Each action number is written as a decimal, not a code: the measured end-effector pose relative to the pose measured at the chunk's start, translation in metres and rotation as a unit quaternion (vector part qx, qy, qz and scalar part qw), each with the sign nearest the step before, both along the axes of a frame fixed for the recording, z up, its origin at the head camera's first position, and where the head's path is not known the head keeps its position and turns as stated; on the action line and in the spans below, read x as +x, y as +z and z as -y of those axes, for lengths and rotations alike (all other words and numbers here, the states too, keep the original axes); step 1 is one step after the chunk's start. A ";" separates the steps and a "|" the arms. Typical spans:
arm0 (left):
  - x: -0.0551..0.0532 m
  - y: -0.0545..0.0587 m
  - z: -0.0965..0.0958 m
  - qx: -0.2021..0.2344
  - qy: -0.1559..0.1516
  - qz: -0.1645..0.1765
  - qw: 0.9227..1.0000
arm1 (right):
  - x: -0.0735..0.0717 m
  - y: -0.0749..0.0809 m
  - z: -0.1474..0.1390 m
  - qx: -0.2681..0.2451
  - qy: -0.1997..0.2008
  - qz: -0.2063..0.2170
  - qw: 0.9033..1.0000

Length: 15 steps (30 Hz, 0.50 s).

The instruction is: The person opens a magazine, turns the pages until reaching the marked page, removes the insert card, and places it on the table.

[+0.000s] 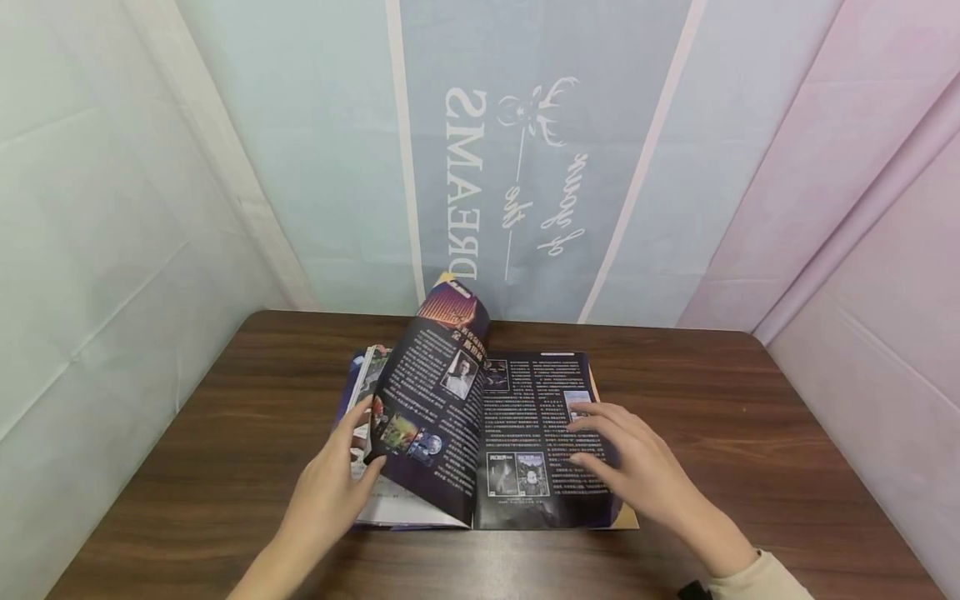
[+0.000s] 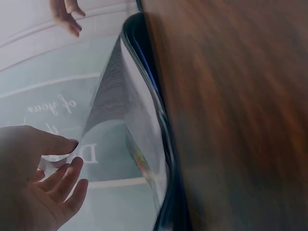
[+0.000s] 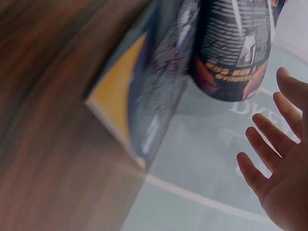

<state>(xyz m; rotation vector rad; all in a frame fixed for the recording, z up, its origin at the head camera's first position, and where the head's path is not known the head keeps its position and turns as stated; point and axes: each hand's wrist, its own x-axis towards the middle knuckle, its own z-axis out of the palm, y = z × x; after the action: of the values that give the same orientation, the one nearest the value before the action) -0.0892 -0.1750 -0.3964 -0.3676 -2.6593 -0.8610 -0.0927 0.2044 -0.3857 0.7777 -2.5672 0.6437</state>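
Observation:
An open magazine point(image 1: 517, 425) with dark printed pages lies on the table. One page point(image 1: 423, 379) stands lifted and curved over its left half, showing a small portrait photo and colour pictures. At that page's left edge, my left hand point(image 1: 330, 475) pinches the paper between thumb and fingers; the left wrist view shows the thumb point(image 2: 65, 144) at the sheet's edge. My right hand point(image 1: 637, 458) hovers over or lightly touches the right page's outer side; I cannot tell which. Its fingers point(image 3: 267, 137) are spread and relaxed in the right wrist view, holding nothing.
The brown wood-grain table point(image 1: 750, 433) extends around the magazine. Behind it hangs a pale blue curtain point(image 1: 330, 150) with mirrored white lettering, and light fabric walls point(image 1: 97, 208) enclose both sides. A small black object point(image 1: 693, 591) shows beside the right sleeve point(image 1: 761, 579).

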 end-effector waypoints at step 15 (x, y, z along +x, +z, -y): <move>0.007 -0.016 0.031 -0.081 -0.029 0.079 0.993 | 0.005 -0.034 -0.043 0.074 0.003 0.048 0.996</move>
<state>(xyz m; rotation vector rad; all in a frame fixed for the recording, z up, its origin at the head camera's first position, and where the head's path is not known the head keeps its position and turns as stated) -0.0826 -0.2062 -0.4121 -0.4352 -2.8879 -0.7187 -0.0876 0.2476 -0.4194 0.8191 -2.7253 0.5089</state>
